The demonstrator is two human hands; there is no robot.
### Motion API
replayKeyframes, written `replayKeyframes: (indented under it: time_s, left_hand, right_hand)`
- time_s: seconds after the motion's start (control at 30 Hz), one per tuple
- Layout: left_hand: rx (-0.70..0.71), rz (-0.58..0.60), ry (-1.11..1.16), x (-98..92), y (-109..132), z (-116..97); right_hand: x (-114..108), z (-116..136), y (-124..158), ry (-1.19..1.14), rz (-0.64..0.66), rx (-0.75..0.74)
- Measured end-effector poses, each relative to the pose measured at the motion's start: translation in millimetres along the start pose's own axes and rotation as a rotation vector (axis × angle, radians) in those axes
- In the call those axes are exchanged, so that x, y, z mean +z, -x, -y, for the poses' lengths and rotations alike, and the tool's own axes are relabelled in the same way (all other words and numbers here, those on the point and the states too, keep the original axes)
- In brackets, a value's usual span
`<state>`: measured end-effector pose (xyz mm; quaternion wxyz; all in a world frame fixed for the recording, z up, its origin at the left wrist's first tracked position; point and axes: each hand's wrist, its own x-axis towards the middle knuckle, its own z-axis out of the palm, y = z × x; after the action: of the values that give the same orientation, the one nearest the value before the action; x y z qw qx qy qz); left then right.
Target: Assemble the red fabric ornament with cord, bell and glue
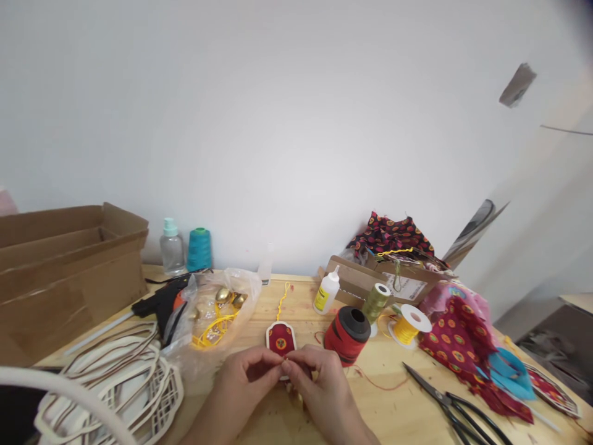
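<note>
A pale wooden tabletop (393, 411) stands against a plain white wall (278, 123). The left hand (244, 372) and right hand (322, 380) each close a narrow grip on the lower edge of the red ornament (280, 338), which lies mid-tabletop near a red cord spool (347, 334). The glue bottle (327, 292) has a yellow label too small to read.

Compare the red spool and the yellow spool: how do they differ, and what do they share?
The red spool is bulkier; the yellow spool is smaller. The red spool has a black core; the yellow spool has white end discs. The red spool lies beside the right hand, which pinches the red ornament with the left hand; the yellow spool lies farther right. Both are wound with cord and lie tipped on the wooden table.
</note>
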<state>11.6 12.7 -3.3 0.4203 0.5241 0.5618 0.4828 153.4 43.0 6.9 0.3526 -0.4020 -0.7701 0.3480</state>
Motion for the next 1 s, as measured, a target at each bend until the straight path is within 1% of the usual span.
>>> replayKeyframes:
  time_s: [0.27,0.53,1.0]
  left_hand:
    - [-0.005,-0.002,-0.022,0.5,0.2,0.0]
    - [0.038,0.041,-0.024,0.5,1.5,2.3]
    - [0.026,0.073,-0.043,2.0,2.0,6.5]
  right_hand:
    - [0.1,-1.8,-0.7,0.027,0.007,0.008]
    - [0.4,1.5,-1.2,0.053,-0.009,0.042]
    - [1.1,1.4,-0.1,0.083,0.0,0.057]
